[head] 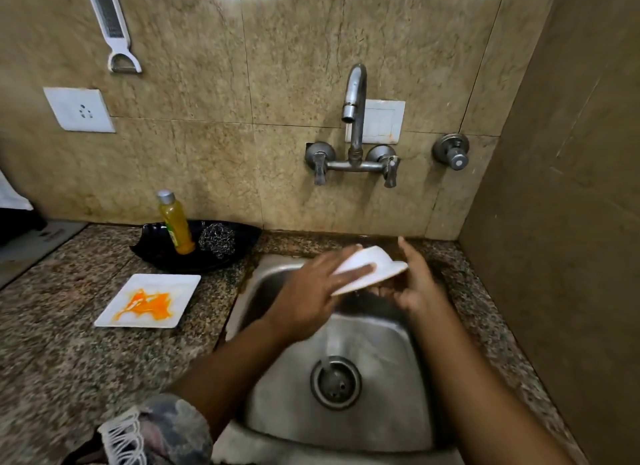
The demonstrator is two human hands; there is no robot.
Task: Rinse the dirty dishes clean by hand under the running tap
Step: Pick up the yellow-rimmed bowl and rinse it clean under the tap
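Note:
A white bowl [372, 265] is held upside down and tilted over the back of the steel sink [391, 405]. My left hand [313, 296] lies flat across its outer side. My right hand [414, 284] grips its rim from the right, fingers underneath. The steel tap [355, 97] is on the wall above; a thin stream of water falls below the bowl toward the drain [335, 383]. On the granite counter to the left lies a square white plate [152, 300] smeared with orange-yellow residue.
A black dish [152, 248] at the counter's back holds a yellow soap bottle [176, 223] and a steel scrubber [217, 239]. A wall socket [79, 109] and a hanging peeler [112, 26] are on the tiled wall. A side wall stands close on the right.

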